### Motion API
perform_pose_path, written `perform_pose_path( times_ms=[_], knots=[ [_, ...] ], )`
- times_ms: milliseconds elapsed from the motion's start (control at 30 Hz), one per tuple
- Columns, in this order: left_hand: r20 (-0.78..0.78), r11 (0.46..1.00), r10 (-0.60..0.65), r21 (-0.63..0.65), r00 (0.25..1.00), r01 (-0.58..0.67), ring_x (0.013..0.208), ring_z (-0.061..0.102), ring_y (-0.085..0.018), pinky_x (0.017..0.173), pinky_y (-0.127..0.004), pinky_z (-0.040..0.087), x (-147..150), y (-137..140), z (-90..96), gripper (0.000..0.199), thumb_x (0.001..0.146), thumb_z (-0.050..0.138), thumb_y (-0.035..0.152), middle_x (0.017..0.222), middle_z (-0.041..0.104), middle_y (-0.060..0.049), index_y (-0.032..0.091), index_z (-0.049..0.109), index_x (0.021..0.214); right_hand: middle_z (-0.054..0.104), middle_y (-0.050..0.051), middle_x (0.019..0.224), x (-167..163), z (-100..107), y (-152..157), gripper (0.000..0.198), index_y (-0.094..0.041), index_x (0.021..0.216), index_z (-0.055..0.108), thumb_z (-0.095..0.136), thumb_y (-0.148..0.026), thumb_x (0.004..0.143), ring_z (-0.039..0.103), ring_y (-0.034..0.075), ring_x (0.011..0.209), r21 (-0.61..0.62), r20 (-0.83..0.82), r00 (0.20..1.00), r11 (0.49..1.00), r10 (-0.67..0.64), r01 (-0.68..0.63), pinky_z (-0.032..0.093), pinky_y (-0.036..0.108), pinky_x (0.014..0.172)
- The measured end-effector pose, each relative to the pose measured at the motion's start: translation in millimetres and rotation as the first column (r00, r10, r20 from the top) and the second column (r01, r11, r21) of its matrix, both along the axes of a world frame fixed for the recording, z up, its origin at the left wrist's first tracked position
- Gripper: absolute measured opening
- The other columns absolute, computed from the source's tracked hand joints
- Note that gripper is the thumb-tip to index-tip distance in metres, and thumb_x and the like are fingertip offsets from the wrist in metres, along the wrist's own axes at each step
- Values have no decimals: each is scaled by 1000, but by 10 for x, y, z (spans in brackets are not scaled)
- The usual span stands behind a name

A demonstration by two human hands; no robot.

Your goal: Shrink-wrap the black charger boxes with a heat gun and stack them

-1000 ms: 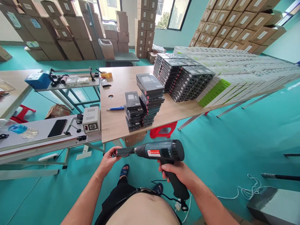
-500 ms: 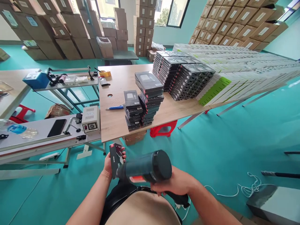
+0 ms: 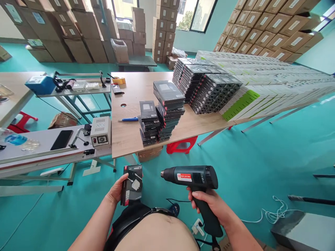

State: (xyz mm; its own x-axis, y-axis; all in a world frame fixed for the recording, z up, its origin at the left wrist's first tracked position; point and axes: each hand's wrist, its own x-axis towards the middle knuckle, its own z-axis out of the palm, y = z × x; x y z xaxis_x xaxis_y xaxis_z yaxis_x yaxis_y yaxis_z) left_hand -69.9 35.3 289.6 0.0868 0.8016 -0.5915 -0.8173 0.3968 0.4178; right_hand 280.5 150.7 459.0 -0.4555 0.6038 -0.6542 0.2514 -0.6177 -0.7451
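Note:
My left hand [image 3: 117, 190] is closed on a small black retail box [image 3: 134, 184] with a red corner and a picture of a white charger and cable on its face. My right hand [image 3: 206, 202] grips a dark heat gun [image 3: 192, 175] by its handle. Its nozzle points left at the box, with a gap between them. On the wooden table [image 3: 131, 139] ahead, stacks of similar black boxes [image 3: 169, 94] stand near the front edge, with a shorter stack [image 3: 148, 111] beside them. A blue pen-like tool [image 3: 128, 119] lies left of the stacks.
Rows of wrapped black boxes [image 3: 217, 83] and white cartons [image 3: 243, 101] fill the table's right side. A beige control unit [image 3: 101, 132] sits on the left bench. Below are a red stool [image 3: 181, 145], a power strip [image 3: 196, 227] and a white cable [image 3: 272, 211].
The heat gun has swung right, away from the box, and now shows its side. The box has turned so its broad printed face shows. The view has shifted slightly.

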Motion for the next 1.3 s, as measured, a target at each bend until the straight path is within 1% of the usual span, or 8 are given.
perform_pose_path(
  times_ms=[100,200,300,367,467,733,1033,1300],
  knots=[
    [-440,994,-108,-43,892,100,71,65,-23,66,-35,53,11,57,224,36,80,61,37,82,69,-8,13,59,107,65,8,87,48,-3,7,37,-12,105,63,66,-35,77,60,15,67,-30,-16,996,996,-87,86,47,25,54],
    [-823,959,-137,30,551,283,84,61,-22,72,-32,51,18,129,496,36,81,57,29,100,65,-8,17,58,115,65,7,86,79,26,33,34,-12,105,64,64,-33,78,61,14,67,-80,-54,988,987,-145,140,47,23,53],
    [-970,891,-37,77,239,447,94,54,-19,79,-29,47,26,163,726,43,83,50,21,125,51,-8,26,55,125,64,7,86,85,83,66,31,-12,104,65,62,-31,80,60,14,66,-115,-104,984,985,-142,130,46,22,52],
    [-988,873,-4,73,156,482,90,52,-17,76,-27,46,34,168,822,49,82,47,16,130,44,-7,31,54,128,64,8,87,70,122,85,31,-11,105,65,61,-31,81,61,14,67,-116,-142,984,989,-104,88,46,22,52],
    [-983,873,3,93,184,480,83,50,-16,72,-26,46,50,168,881,55,78,49,12,127,44,-6,33,55,128,65,8,90,14,169,107,32,-11,107,65,60,-31,82,61,14,68,-91,-176,983,995,-50,35,47,23,54],
    [-847,913,103,288,521,288,96,51,-23,68,-21,44,92,135,889,59,64,61,0,120,51,-7,29,69,115,66,8,86,-302,267,173,35,-11,107,61,64,-30,78,62,16,67,-16,-176,980,995,95,-99,47,25,54],
    [-964,901,81,179,253,395,99,51,-26,68,-24,45,99,64,827,61,71,60,8,125,50,-7,34,61,126,67,8,87,-466,327,234,36,-12,104,62,66,-32,75,62,17,68,70,-88,965,968,248,-242,48,28,56],
    [-944,912,88,205,318,356,114,47,-28,89,-26,44,74,64,738,58,70,65,9,127,50,-7,29,63,125,66,6,84,-702,381,5,31,-14,93,66,70,-35,71,60,16,65,67,-111,911,918,397,-391,47,28,56]
  ],
)
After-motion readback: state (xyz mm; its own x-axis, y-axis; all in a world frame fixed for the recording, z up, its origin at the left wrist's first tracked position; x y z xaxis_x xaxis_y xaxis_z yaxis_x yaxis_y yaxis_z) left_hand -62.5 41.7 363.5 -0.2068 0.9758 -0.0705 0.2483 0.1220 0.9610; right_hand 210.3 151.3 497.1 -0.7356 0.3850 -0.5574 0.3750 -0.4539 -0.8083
